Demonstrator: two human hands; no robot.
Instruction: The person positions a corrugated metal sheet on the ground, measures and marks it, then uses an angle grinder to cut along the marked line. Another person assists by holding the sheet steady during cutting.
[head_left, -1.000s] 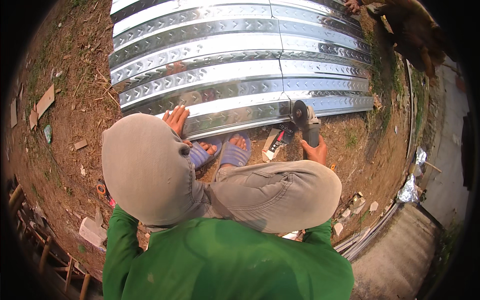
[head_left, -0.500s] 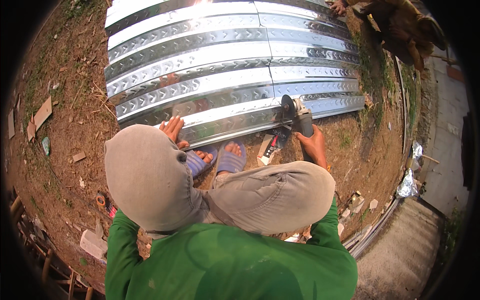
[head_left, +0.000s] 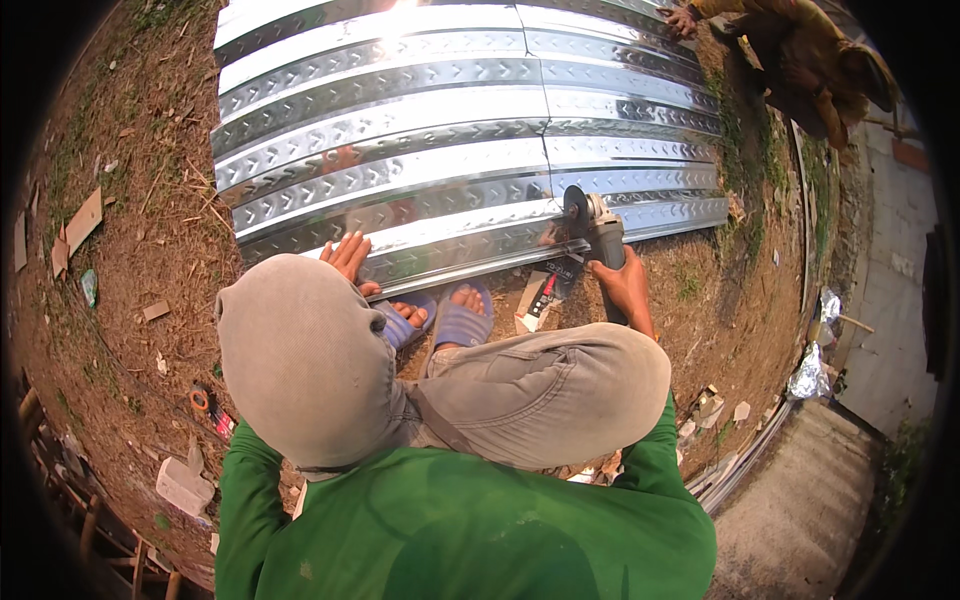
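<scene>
Going by the head view, what we've got in our right hand (head_left: 625, 287) is an angle grinder (head_left: 606, 240): long dark grey body, paler metal head, thin dark round disc (head_left: 574, 211) on its left side. It's at the near edge of the metal sheeting (head_left: 440, 110), right of our feet. The fingers there are wrapped snugly round the body; we can't tell whether the disc actually touches metal or is spinning. Our left hand (head_left: 346, 262) lies on the same edge further left, fingers nearly straight and only slightly apart, thumb down by the rim. The sheeting is shiny, bare silver stuff, folded into long ribs with little chevron dents pressed in, and the sun glares off it near the top. A thin, slightly jagged dark line (head_left: 547, 150) runs across the ribs towards the disc. Below the edge sit our 2 purple slip-on sandals (head_left: 462, 324), with a torn dark-and-white package (head_left: 538, 298) just beside them, under the grinder. Our knees (head_left: 300, 350) are in worn grey-brown cloth, the left 1 crowding close to the left hand. Past the right hand there's a stretch of rough dirt (head_left: 735, 310) before the concrete (head_left: 810, 490). Far top right, a co-worker (head_left: 825, 75) has a hand (head_left: 681, 22) at the sheeting's far corner.
</scene>
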